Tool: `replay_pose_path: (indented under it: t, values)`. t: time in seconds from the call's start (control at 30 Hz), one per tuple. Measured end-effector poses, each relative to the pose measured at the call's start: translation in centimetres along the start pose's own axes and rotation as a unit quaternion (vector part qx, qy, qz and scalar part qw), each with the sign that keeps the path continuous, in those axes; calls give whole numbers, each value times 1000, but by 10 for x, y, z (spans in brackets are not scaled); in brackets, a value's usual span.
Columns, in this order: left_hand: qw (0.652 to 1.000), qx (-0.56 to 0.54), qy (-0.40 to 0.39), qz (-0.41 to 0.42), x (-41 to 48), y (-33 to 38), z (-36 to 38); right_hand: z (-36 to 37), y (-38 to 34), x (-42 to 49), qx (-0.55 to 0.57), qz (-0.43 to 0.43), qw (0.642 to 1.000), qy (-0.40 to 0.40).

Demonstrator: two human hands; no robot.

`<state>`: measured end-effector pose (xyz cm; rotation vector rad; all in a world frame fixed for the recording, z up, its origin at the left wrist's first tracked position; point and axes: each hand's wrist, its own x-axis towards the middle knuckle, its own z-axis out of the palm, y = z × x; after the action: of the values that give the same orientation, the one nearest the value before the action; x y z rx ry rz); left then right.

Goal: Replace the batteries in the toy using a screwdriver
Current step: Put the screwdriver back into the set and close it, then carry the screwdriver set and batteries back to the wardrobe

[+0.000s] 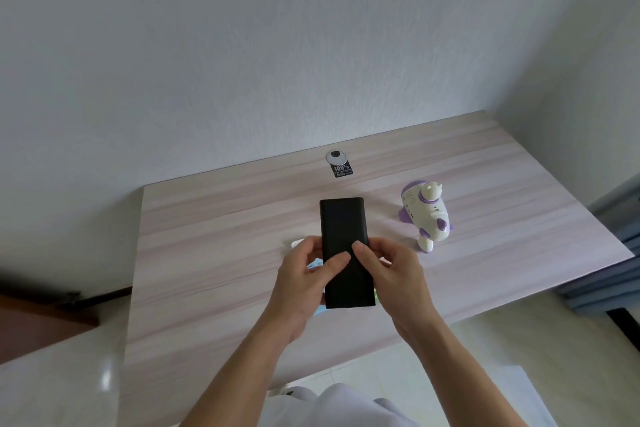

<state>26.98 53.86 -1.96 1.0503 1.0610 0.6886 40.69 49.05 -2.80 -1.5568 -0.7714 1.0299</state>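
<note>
Toy (427,215) first: the white-and-purple plane-shaped figure stands untouched on its small foot, on the table (207,253), off to the right and beyond the hands, well apart from them. Nearest me, both forearms reach out over the table's front edge. The left hand (304,274) and right hand (388,274) grip the lower half of a long black case (344,229). Both thumbs are pressed flat on its top face, close together, and the fingers are curled round its long edges. It looks held just above the surface rather than resting on it. My worry is the grip: the thumbs seem set to push or slide a lid, and if it gives suddenly, whatever is inside could spill and roll off the near edge onto the pale tiled floor (52,374). I cannot tell what the case holds. Under the hands lies a blue-and-white packet (314,265), mostly hidden, so a dropped case could land on it. A careless sweep of the right arm might also topple the toy — that foot looks narrow. The tabletop is a pale, streaked wood grain. At its far edge sits a round cable grommet (335,158) with a black sticker (342,170) just in front of it. Behind rises a plain grey-white wall (311,45), and blue-grey curtains (620,253) hang at the right.
</note>
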Motion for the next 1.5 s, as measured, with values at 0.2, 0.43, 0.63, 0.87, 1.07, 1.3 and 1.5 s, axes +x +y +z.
replay_pose_path:
  t: [0.2,0.43,0.63,0.87,1.07,1.3,1.5]
  values:
    - [1000,-14,-4,-20,-4,-7,-16,10,10,-4,33,14,999,-30]
    - [999,-3,35,-41,-5,-30,-40,32,29,-4,15,59,997,-50]
    - [995,-8,80,-64,-3,-48,-68,63,45,-2,-14,80,995,-53]
    - [988,-51,83,-120,4,-79,-105,94,79,0,-79,95,988,-96]
    - [975,-52,109,-184,20,-109,-129,85,111,7,-110,144,982,-52]
    - [967,-42,136,-214,46,-133,-124,25,131,35,-196,156,966,58]
    - [966,5,150,-212,78,-140,-84,-19,151,84,-293,160,940,67]
